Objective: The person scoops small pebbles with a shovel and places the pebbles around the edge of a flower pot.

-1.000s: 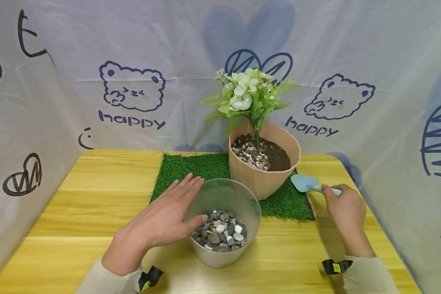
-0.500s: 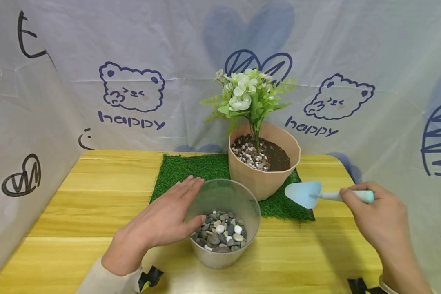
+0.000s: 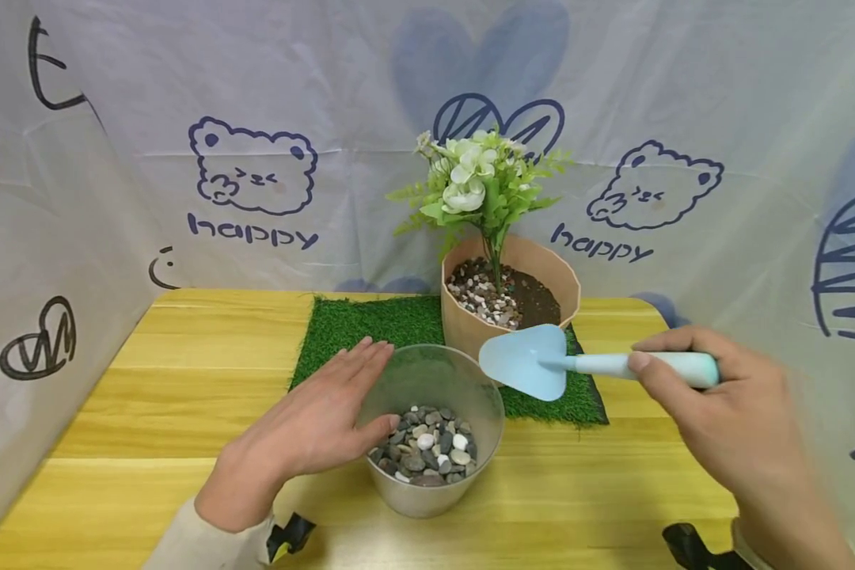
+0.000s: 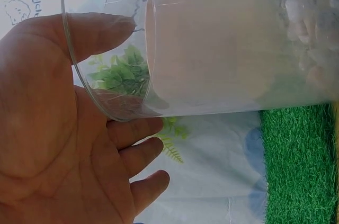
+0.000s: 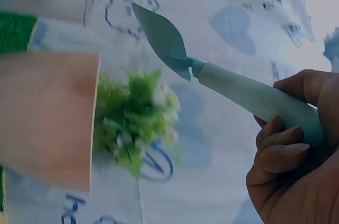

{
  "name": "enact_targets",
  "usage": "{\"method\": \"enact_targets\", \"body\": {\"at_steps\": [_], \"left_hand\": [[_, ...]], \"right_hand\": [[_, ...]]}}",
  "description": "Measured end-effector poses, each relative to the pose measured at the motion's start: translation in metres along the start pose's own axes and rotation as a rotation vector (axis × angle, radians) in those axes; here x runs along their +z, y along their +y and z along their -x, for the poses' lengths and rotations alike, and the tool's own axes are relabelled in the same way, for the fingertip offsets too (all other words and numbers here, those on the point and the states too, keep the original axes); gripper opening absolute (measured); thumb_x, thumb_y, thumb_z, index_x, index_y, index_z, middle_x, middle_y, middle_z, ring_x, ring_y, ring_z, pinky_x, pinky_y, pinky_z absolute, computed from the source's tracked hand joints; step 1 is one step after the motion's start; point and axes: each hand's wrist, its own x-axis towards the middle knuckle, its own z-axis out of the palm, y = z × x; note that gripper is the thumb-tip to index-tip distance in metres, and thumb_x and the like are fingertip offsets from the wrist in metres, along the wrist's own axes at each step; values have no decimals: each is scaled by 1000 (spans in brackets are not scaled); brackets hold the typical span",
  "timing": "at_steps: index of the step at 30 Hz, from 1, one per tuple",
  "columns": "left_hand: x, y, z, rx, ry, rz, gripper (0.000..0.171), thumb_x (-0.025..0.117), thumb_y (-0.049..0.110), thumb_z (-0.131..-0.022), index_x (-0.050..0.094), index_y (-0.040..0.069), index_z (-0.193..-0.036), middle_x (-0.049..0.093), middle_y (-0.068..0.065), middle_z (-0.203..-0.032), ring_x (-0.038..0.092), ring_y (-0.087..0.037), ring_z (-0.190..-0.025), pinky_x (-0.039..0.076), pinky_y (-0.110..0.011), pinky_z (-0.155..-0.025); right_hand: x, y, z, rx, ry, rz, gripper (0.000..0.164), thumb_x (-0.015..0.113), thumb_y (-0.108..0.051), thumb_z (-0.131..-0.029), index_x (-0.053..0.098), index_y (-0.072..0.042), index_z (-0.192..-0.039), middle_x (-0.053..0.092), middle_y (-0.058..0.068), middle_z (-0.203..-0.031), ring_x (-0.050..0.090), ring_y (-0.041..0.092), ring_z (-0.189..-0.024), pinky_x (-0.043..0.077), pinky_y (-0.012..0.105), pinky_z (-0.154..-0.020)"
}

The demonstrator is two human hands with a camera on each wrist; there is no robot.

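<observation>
A translucent bucket [image 3: 427, 500] holds grey and white pebbles [image 3: 427, 451]. My left hand [image 3: 313, 416] holds it at its left rim, thumb over the inside and fingers along the outside; the left wrist view shows the thumb through the clear wall [image 4: 212, 65]. In my right hand [image 3: 727, 404] is a light blue garden trowel [image 3: 530, 362], gripped by its pale handle. Its blade hangs in the air near the bucket's right rim, in front of the flower pot. In the right wrist view the fingers curl round the trowel handle [image 5: 254, 94].
A peach flower pot [image 3: 463, 321] stands behind the bucket on a green turf mat [image 3: 370, 317]. It holds dark soil, small mixed gravel and a white-flowered plant [image 3: 477, 174]. Printed cloth [image 3: 356, 103] encloses the wooden table [image 3: 171, 396] at the back and sides.
The right hand first drew the trowel back to the right from beside the pot, then raised it and brought its blade left toward the bucket. The left hand has stayed at the rim.
</observation>
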Motion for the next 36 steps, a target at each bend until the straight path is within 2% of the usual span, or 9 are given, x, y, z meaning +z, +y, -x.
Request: {"method": "enact_targets", "body": {"at_steps": [3,6,10,14,20,27,36], "left_hand": [[0,0,0,0,0,1,85,59,49,-104,26,3,-167,28,-14,-173,21,-33,-162,22,-53,-133],[0,0,0,2,7,2,85,59,48,-104,26,3,-167,28,-14,-173,21,-33,-162,22,-53,-133],[1,0,0,7,13,4,84,59,48,-104,26,3,-167,28,-14,-173,21,-33,-162,21,-53,-133],[1,-1,0,11,12,20,84,58,49,-105,26,3,-167,28,-13,-173,21,-34,-162,22,-53,-133],[0,-2,1,5,-4,59,83,56,50,-106,24,4,-168,26,-12,-174,19,-32,-163,21,-53,-133],[-1,-2,1,5,-9,53,83,57,48,-106,24,4,-167,26,-12,-174,18,-32,-163,20,-52,-133],[-1,-2,1,5,-14,57,81,56,47,-107,25,3,-167,26,-12,-174,18,-31,-163,20,-52,-133]], "right_hand": [[15,-12,-3,-124,-104,-18,10,82,-12,-91,78,-19,-97,54,-5,-66,45,13,-53,35,27,-42],[32,-22,-5,-205,-223,17,9,80,-15,-94,76,-23,-96,57,-5,-71,49,12,-57,42,25,-47],[56,-29,-8,-268,-352,85,5,77,-19,-96,74,-23,-96,62,-6,-81,53,12,-66,47,26,-56],[76,-29,-7,-316,-421,146,5,77,-22,-96,73,-21,-96,63,-6,-88,53,12,-72,46,27,-61],[93,-24,-4,-373,-446,222,9,77,-24,-96,70,-20,-94,62,-5,-89,52,11,-72,46,26,-60],[105,-21,-2,-443,-471,323,17,75,-28,-98,63,-17,-93,58,-3,-88,48,9,-66,42,24,-55],[118,-21,-4,-570,-442,421,25,78,-28,-96,60,-13,-89,55,-2,-83,48,12,-65,46,29,-53]]}}
